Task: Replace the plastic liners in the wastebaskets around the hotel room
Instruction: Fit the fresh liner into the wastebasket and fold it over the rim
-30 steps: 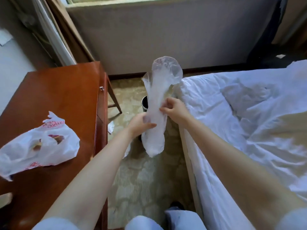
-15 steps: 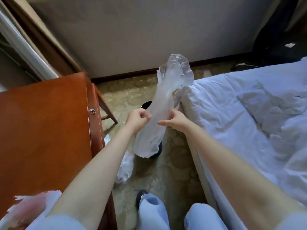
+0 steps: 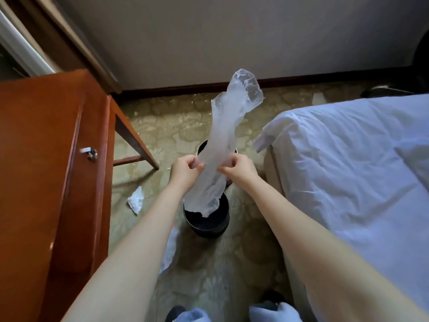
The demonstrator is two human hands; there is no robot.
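Pinching the plastic liner (image 3: 222, 145) at about its middle, both hands hold it in the air above the wastebasket (image 3: 205, 226). The left hand (image 3: 185, 168) has its fingers curled in, thumb and fingertips nipping the liner's left edge. The right hand (image 3: 239, 169) does the same on the right edge, and the two hands sit close together with the film between them.

The liner is gathered into a long, narrow, see-through strip. Its long axis runs from a ragged lower end, which hangs over the wastebasket's dark mouth, up and away towards the wall beyond the wastebasket, leaning slightly right. The far end is puffed and rounded. Whether the lower end touches the rim cannot be told.

The wastebasket is black and round and stands upright on the patterned carpet (image 3: 162, 126). A second dark round rim (image 3: 201, 147) shows just beyond it, mostly hidden behind the liner.

Left of the wastebasket stands a reddish wooden desk (image 3: 46, 159) with a metal knob (image 3: 89, 153), and a crumpled white scrap (image 3: 135, 202) lies on the carpet between the two. Right of the wastebasket is a bed (image 3: 348, 170) covered in a rumpled white sheet. Nearer than the wastebasket, some white plastic (image 3: 170, 249) lies partly under the left forearm.
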